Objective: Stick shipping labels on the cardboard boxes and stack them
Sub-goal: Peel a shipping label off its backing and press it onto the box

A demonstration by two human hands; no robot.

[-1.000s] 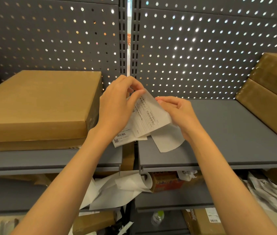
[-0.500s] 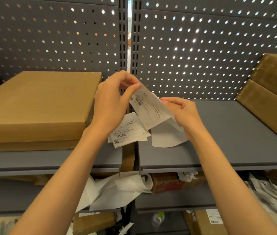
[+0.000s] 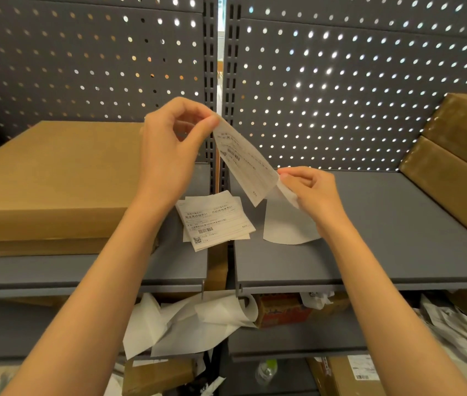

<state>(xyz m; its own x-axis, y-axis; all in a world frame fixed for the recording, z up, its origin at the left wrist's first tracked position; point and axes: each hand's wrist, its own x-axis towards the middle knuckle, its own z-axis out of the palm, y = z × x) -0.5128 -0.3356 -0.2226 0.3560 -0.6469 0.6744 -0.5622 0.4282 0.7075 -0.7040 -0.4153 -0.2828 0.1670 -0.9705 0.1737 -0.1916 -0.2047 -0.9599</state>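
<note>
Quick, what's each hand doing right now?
Left hand: pinching the top corner of the white printed shipping label.
Right hand: pinching the translucent white backing sheet.

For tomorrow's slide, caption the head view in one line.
Left hand peels a shipping label from its backing sheet, pinched by the right hand, above spare labels.

Browns, greys and white paper
Tan cardboard box (image 3: pixel 52 178); dark grey shelf (image 3: pixel 369 252); grey pegboard (image 3: pixel 341 81) dotted with holes; white label (image 3: pixel 243 164) with black print; plain white backing sheet (image 3: pixel 286 224).
</note>
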